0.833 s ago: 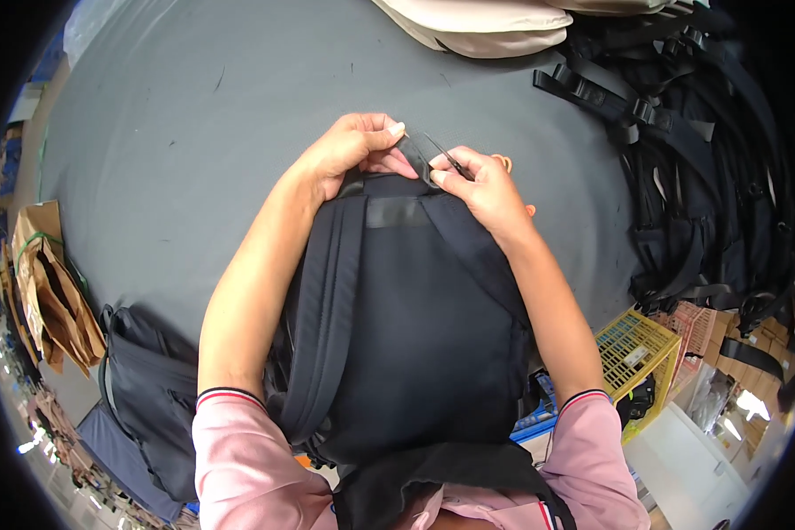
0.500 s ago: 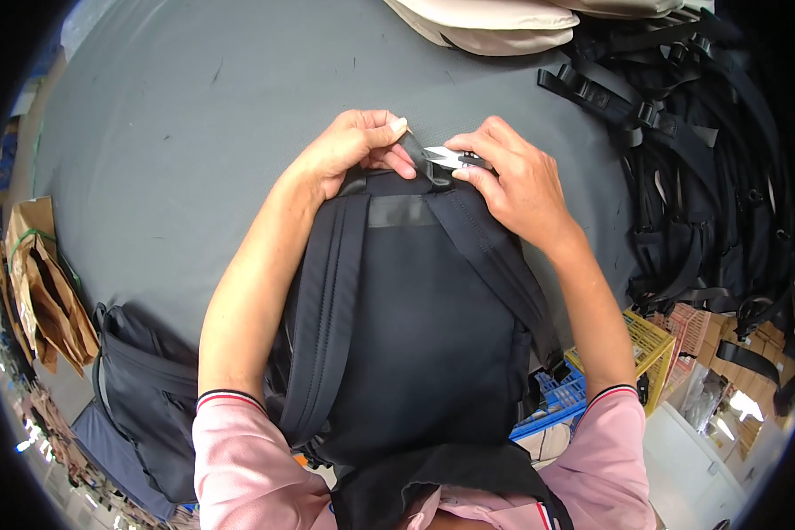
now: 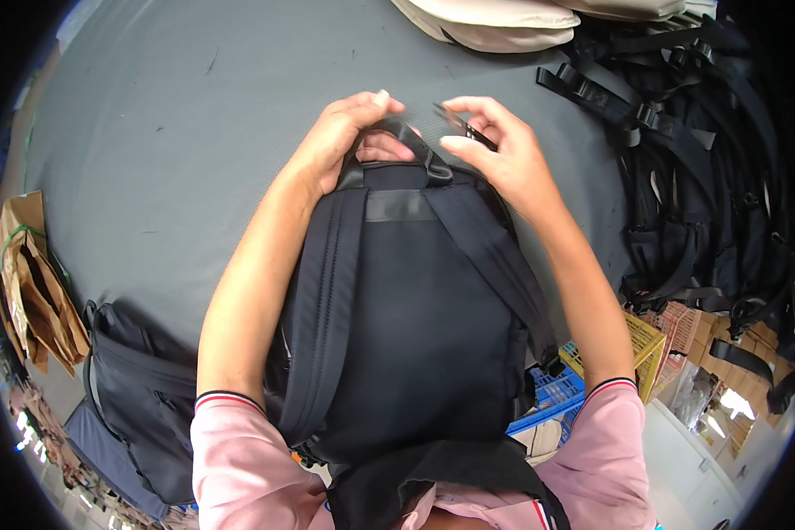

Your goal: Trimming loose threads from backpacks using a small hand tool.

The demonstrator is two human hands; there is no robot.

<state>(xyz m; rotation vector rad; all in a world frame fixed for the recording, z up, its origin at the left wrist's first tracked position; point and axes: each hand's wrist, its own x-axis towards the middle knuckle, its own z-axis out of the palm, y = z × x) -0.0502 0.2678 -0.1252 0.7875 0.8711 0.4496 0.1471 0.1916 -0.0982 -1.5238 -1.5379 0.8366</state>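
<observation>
A black backpack (image 3: 415,327) lies back-side up on a grey table (image 3: 177,132), its padded shoulder straps running toward me. My left hand (image 3: 344,141) grips the carry handle at the top of the backpack. My right hand (image 3: 499,155) is just to the right of it and pinches a small dark metal tool (image 3: 462,125) between thumb and fingers, its tip pointing at the handle. What kind of tool it is stays unclear.
A pile of black bags and straps (image 3: 698,168) fills the table's right side. Beige bags (image 3: 503,22) lie at the far edge. Another dark bag (image 3: 141,397) and brown paper bags (image 3: 35,283) are at the left; yellow and blue crates (image 3: 618,353) stand lower right.
My right hand has lifted slightly off the backpack's top and raised the small tool. My left hand has curled further around the carry handle.
</observation>
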